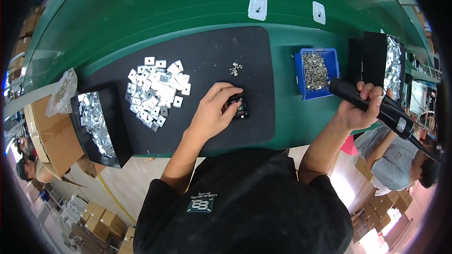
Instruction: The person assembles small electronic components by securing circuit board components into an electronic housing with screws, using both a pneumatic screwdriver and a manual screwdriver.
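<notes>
My left hand [214, 113] rests on the black mat, its fingers and thumb closed around the edge of a small black block [242, 111]; the fingers partly hide this block, and its details are too small to make out. Raised to the right, my right hand [362, 108] grips a black electric screwdriver [393, 115], whose tip end points left, toward the blue bin of screws. A small heap of screws [236, 69] lies on the mat beyond my left hand. Left of that hand spreads a pile of silver square plates [157, 89], with holes showing in many of them.
A blue bin [303, 73] full of screws stands right of the black mat [226, 47]. Black boxes of metal parts stand at the left [121, 131] and right [374, 59]. A plastic bag [66, 91] sits at far left. Two white trays [257, 2] are at the back. Other people work nearby.
</notes>
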`<move>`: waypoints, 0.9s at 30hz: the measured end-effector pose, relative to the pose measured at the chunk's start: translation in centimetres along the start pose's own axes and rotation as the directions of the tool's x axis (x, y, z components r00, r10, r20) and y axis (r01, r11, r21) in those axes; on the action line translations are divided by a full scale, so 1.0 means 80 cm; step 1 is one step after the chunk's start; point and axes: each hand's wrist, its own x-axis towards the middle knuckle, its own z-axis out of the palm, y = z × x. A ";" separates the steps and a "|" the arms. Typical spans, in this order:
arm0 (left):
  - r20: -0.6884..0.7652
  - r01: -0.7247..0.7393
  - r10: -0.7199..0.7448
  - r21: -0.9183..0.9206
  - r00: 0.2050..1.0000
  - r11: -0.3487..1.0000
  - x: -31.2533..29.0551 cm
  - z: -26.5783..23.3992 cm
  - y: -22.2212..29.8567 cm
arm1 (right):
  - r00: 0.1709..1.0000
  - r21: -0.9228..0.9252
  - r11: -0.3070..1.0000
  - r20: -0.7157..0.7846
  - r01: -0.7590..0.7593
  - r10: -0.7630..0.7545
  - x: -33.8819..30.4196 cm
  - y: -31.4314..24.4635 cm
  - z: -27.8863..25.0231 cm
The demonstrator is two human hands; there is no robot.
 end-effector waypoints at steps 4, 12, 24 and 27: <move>-0.115 -0.105 0.106 0.015 0.988 0.994 -0.001 -0.012 0.014 | 0.998 0.125 0.991 0.059 -0.043 0.035 -0.002 -0.013 0.002; 0.025 -0.507 0.514 0.215 0.857 0.835 0.075 0.064 0.106 | 0.993 0.114 0.988 0.047 0.107 -0.113 -0.003 -0.042 0.016; 0.247 -0.634 0.584 0.335 0.773 0.697 0.131 0.118 0.110 | 0.989 0.054 0.989 0.055 0.137 -0.140 0.008 -0.036 0.001; 0.258 -0.587 0.529 0.276 0.808 0.761 0.135 0.120 0.107 | 0.985 -0.015 0.986 0.049 0.166 -0.165 0.013 -0.038 -0.002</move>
